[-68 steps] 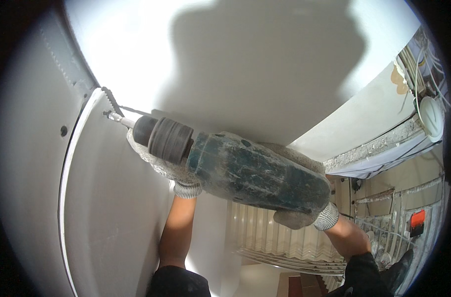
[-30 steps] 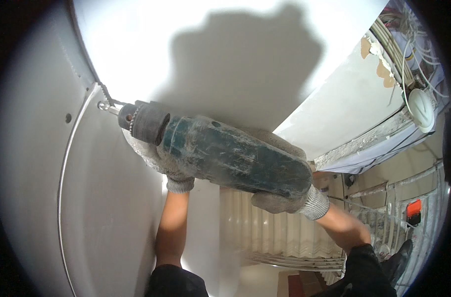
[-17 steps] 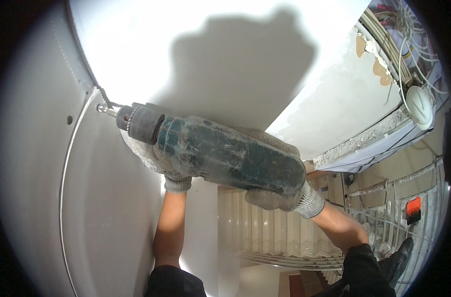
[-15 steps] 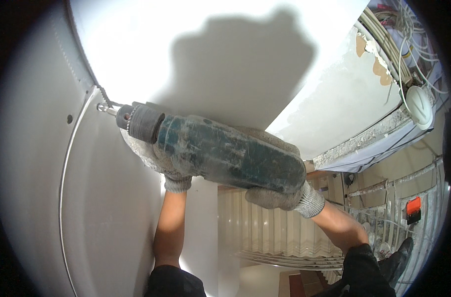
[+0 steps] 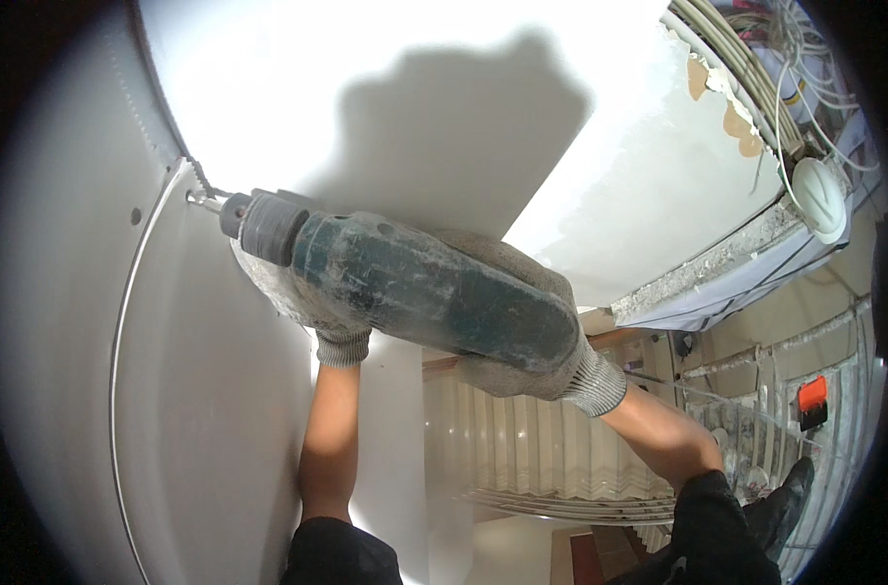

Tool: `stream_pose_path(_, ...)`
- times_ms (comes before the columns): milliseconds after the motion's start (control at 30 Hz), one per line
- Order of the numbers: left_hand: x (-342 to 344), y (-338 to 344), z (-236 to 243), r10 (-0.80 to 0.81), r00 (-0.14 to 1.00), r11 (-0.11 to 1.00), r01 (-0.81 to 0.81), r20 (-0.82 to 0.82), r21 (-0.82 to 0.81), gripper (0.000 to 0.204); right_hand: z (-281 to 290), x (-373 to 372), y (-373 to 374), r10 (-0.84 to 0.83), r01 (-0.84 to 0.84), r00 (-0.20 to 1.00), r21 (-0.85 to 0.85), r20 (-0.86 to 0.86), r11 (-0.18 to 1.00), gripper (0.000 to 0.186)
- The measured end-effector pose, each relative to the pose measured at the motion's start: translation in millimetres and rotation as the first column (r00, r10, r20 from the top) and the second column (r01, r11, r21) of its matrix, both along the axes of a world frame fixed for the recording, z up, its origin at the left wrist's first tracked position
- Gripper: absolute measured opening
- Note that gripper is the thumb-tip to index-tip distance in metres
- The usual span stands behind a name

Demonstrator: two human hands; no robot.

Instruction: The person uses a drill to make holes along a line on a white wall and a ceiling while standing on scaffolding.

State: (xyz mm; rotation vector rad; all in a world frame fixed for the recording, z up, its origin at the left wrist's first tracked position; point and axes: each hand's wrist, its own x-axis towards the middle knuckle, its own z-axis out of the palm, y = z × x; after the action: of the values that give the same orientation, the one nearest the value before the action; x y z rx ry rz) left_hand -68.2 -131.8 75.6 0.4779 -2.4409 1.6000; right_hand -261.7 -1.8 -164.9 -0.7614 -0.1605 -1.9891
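I hold a dusty teal power drill (image 5: 434,292) at an angle across the middle of the view. My left hand (image 5: 283,302), in a grey knit glove, is closed round its front part, below the black chuck. My right hand (image 5: 527,375), gloved alike and partly hidden behind the body, grips its rear. The silver bit (image 5: 206,203) meets a hole in the grey panel (image 5: 200,409) on the left, beside the narrow seam at the white surface (image 5: 229,78). The bit's tip is hidden in or at that hole.
At the right are bundled cables (image 5: 775,93), a torn board edge (image 5: 741,136), a white round fitting (image 5: 816,200) and metal framework (image 5: 766,390) with an orange-and-black object (image 5: 812,400). Beige ribbed panels (image 5: 522,439) lie below, near my dark shoe (image 5: 790,502).
The drill and both gloved hands have shifted up and left in the picture, along with much of the surroundings. My grip on the drill looks the same.
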Motion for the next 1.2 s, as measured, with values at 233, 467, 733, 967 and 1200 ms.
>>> stream_pose_path(233,-16.1,1.9,0.4,0.052,0.998,0.998,-0.051,-0.019,0.042,0.086,-11.8,1.4,20.2,-0.219,0.219,0.976,0.041,0.006,0.975,0.065)
stream_pose_path(467,-97.8,47.9,-16.2,-0.249,0.966,0.959,0.256,0.075,-0.119,0.081,-135.9,26.7,134.4,0.236,-0.307,0.945,0.357,0.228,0.882,0.063)
stream_pose_path(733,-127.2,83.0,-20.5,0.136,0.989,0.99,-0.138,-0.054,-0.029,0.077,-327.8,105.7,311.1,0.121,-0.501,0.849,0.713,0.514,0.491,0.058)
stream_pose_path(967,-126.1,80.2,-16.3,-0.197,0.978,0.977,0.201,0.064,-0.065,0.06,-434.2,144.2,410.5,0.106,-0.569,0.819,0.773,0.564,0.28,0.046)
stream_pose_path(1200,-150.2,167.0,-75.3,-0.334,0.842,0.929,0.371,-0.424,0.004,0.071,-504.6,125.6,456.9,0.001,-0.483,0.864,0.829,0.503,0.283,0.048)
